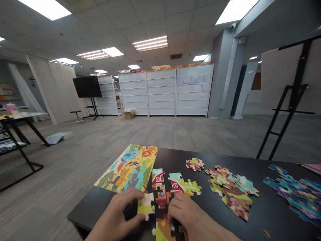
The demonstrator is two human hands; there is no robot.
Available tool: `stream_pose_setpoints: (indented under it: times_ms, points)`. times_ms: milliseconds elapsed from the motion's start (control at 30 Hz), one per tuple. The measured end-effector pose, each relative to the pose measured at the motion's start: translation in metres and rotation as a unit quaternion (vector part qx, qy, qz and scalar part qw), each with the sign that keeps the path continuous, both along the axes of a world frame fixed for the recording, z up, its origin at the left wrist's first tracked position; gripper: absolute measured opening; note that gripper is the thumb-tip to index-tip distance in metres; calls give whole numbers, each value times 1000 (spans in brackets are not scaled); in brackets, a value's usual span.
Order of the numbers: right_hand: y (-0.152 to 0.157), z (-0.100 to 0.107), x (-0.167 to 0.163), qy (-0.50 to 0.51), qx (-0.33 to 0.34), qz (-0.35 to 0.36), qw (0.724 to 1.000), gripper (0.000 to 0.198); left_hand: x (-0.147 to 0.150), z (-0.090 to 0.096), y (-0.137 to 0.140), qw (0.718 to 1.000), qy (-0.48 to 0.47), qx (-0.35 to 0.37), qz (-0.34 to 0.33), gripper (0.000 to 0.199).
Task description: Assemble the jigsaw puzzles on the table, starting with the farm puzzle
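My left hand (122,211) grips a green and cream jigsaw puzzle piece (146,207) between thumb and fingers, at the table's near left. Just right of it, a puzzle piece with a red and orange vehicle (162,198) lies on the table. My right hand (183,211) is closed beside that piece; a reddish-brown puzzle edge shows at its fingertips, which are partly hidden. Beyond the hands are a barn piece (157,178) and a joined barn-and-fence section (185,185). Closer to me lies a brown and green piece (164,230), partly covered by my right hand.
A colourful animal picture sheet (130,167) lies at the left of the black table (173,157). Loose puzzle pieces (230,187) are heaped to the right, with a small cluster (195,164) behind. Blue puzzle pieces (298,190) spread along the far right.
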State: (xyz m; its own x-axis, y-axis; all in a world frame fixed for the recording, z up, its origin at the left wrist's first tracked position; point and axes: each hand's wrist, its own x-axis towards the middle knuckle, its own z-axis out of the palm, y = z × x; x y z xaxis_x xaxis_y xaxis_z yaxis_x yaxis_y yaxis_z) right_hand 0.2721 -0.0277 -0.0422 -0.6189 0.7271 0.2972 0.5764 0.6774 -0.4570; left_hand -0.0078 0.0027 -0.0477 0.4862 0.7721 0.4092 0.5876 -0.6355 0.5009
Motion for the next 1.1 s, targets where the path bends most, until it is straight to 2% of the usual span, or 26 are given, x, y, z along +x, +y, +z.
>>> stream_pose_setpoints:
  times_ms: [167, 400, 633, 833, 1100]
  points:
    - [1, 1, 1, 17, 5, 11, 1000, 15, 2, 1, -1, 999, 29, -30, -35, 30]
    - [6, 4, 9, 23, 7, -48, 999, 21, 2, -1, 1, 996, 30, -54, -59, 25]
    - [9, 3, 9, 26, 25, -13, 999, 18, -1, -3, 1, 996, 31, -69, -56, 26]
    - [9, 0, 10, -26, 46, -14, 999, 13, -3, -9, 3, 997, 14, -44, -56, 33]
    - [8, 0, 11, -39, 85, -4, 996, 7, -2, -6, 6, 996, 17, -41, -72, 28]
